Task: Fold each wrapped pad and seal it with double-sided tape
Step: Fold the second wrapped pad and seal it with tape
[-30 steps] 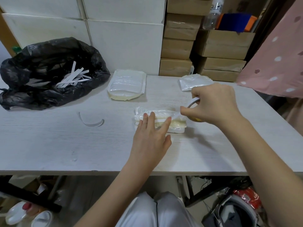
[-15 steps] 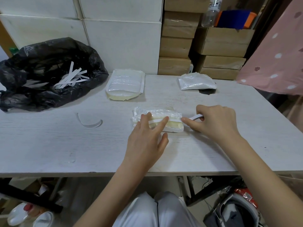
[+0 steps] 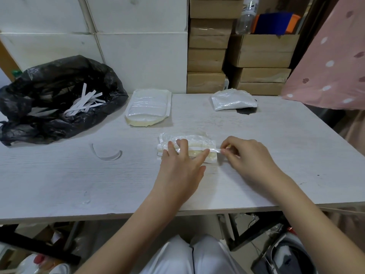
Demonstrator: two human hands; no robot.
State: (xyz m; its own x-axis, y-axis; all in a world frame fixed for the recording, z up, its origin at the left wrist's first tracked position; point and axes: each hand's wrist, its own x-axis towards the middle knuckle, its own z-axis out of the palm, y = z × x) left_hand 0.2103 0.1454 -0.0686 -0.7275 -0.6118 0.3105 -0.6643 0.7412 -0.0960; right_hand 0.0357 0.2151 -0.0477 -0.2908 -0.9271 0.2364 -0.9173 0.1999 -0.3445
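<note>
Your left hand [image 3: 180,165] presses straight fingers on the folded pad [image 3: 186,148] at mid-bench [image 3: 59,184]. Your right hand [image 3: 248,157], just right of the pad, pinches the tape [image 3: 199,150] end lying across the pad.

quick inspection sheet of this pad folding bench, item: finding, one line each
surface: white wood-grain table, a curved clear strip lying on it
job's things: folded pad with tape strip along it; flat pad stack behind; sealed pad far right
clutter: black bag holding white paper strips
grippers: left hand presses the folded pad, fingers straight; right hand pinches the tape end
cables: thin wires under the table, right
surroundings: cardboard boxes, white boxes, pink dotted cloth
</note>
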